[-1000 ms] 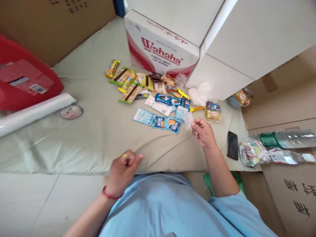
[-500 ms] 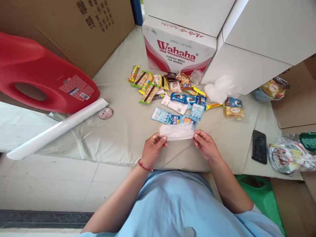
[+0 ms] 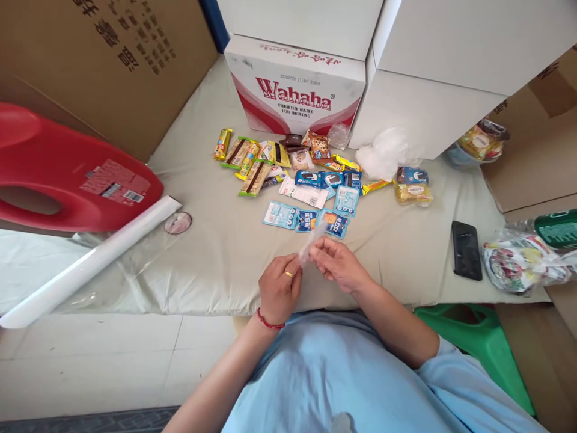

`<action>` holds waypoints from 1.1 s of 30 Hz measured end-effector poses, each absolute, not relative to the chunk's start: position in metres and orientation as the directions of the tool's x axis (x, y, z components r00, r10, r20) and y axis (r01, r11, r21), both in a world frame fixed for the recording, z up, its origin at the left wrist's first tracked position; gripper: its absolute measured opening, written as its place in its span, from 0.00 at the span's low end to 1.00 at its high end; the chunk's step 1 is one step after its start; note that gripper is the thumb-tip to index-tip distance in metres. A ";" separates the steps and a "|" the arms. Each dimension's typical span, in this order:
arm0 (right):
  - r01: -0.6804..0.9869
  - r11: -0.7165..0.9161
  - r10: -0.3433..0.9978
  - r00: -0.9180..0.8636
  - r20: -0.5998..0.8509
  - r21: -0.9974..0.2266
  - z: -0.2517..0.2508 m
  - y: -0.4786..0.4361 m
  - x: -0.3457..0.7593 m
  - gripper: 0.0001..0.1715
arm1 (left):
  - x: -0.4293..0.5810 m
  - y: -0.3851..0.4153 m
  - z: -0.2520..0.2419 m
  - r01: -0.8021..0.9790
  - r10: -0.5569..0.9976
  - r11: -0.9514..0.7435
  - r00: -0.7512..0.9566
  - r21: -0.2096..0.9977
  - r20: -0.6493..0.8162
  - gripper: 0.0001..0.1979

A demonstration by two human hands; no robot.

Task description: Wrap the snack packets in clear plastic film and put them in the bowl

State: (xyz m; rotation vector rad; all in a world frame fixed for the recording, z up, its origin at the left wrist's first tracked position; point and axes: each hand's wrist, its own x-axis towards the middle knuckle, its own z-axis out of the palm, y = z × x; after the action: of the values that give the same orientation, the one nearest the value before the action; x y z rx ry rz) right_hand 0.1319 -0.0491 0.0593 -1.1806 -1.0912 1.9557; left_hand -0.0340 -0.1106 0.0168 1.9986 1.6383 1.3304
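Note:
Both my hands meet at the front edge of the cloth-covered table (image 3: 211, 252). Between them is a small clear plastic bag (image 3: 311, 242), bunched and standing up. My left hand (image 3: 280, 287), with a ring and a red wrist string, pinches its lower end. My right hand (image 3: 336, 263) pinches the bag from the right, fingers closed on it. Just beyond the hands lie blue snack packets (image 3: 306, 218), and farther back several yellow, green and brown snack bars (image 3: 252, 161).
A Wahaha carton (image 3: 293, 96) and white boxes (image 3: 433, 78) stand at the back. A red plastic stool (image 3: 67, 174) and a white roll (image 3: 90, 258) lie left. A black phone (image 3: 466, 250), bagged items (image 3: 518, 261), a green-capped bottle (image 3: 559, 227) and a green stool (image 3: 478, 343) are right.
The bag was held only by my right hand, then stretched flat between both hands. Now my hands have come together and the bag is bunched between them.

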 end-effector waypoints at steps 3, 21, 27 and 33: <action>-0.072 -0.425 0.830 -0.430 -0.356 -0.902 0.053 -0.047 0.127 0.28 | -0.034 -0.113 0.018 0.633 0.902 -0.335 0.002 0.698 0.431 0.08; -0.037 -0.363 0.817 -0.494 -0.299 -0.931 0.030 -0.056 0.128 0.27 | -0.032 -0.115 0.030 0.275 0.998 0.045 -0.064 0.960 -0.028 0.21; -0.048 -0.306 0.878 -0.399 -0.263 -0.951 0.029 -0.056 0.154 0.24 | -0.049 -0.116 0.025 0.241 0.958 0.195 -0.256 0.951 -0.132 0.24; 0.036 -0.344 0.838 -0.440 -0.323 -0.938 0.029 -0.064 0.188 0.24 | -0.057 -0.116 0.014 -0.290 0.913 0.236 -0.261 0.927 -0.314 0.20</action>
State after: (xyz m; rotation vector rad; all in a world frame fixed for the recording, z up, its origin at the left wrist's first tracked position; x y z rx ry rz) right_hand 0.1877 -0.0636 0.0289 -1.1792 -1.3168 1.8409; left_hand -0.0569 -0.1156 0.0140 0.6498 1.3506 1.3158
